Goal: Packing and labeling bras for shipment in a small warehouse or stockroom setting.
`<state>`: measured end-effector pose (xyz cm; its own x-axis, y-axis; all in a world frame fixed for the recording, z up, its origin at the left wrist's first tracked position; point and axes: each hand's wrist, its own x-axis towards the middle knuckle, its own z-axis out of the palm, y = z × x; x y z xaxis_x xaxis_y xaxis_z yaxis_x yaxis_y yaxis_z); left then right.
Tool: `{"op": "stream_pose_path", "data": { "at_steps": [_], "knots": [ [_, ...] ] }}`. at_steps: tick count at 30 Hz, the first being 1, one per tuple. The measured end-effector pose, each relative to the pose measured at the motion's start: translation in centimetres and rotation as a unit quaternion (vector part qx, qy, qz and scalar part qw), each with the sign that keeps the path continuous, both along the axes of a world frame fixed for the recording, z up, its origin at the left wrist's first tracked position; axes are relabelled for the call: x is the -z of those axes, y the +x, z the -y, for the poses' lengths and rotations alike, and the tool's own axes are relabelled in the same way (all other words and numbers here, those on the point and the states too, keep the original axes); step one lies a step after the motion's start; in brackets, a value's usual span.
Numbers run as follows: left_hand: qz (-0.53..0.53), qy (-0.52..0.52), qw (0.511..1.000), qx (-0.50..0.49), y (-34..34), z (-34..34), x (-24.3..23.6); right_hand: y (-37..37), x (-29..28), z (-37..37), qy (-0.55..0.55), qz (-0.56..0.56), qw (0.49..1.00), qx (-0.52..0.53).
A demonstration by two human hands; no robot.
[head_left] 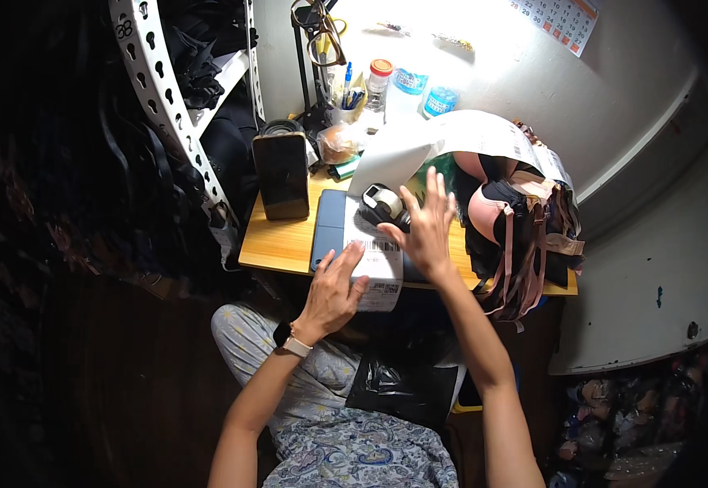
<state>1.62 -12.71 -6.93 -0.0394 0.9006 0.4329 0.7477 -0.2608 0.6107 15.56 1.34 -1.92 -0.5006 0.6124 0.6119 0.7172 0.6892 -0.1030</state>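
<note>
A white printed label sheet point(381, 269) with barcodes lies on the small wooden desk point(286, 242) and hangs over its front edge. My left hand point(332, 297) is at its left side, fingers stretched out and fingertips over the paper. With fingers spread, my right hand point(428, 228) is beside a black tape dispenser point(380, 206) with a pale roll; whether they touch I cannot tell. Under the sheet's left side sits a blue-grey flat case point(329, 225). A black plastic bag point(401, 386) rests on my lap.
A phone point(281, 176) stands upright at the desk's left. Pink and black bras point(492, 213) pile at the right, under a curved strip of labels point(484, 130). Behind are a pen cup point(347, 110), a red-lidded jar point(378, 81) and bottles point(440, 102). A metal shelf point(177, 106) rises left.
</note>
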Motion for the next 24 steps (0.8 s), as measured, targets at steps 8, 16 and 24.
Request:
{"op": "stream_pose_path", "data": {
  "at_steps": [8, 16, 24],
  "knots": [
    [0.059, -0.07, 0.994, 0.055, -1.1, -0.8, -2.3, 2.7, 5.2, 6.8, 0.096, 0.049, 0.982, -0.155],
    [0.038, -0.047, 0.996, 0.06, -1.3, -0.9, -1.4, 4.9, 7.3, 15.9, 0.016, -0.013, 0.984, -0.175],
    [-0.29, -0.028, 0.957, -0.01, 0.9, 0.0, 0.4, 10.0, 2.9, 28.3, -0.454, -0.055, 0.812, -0.362]
  ]
}}
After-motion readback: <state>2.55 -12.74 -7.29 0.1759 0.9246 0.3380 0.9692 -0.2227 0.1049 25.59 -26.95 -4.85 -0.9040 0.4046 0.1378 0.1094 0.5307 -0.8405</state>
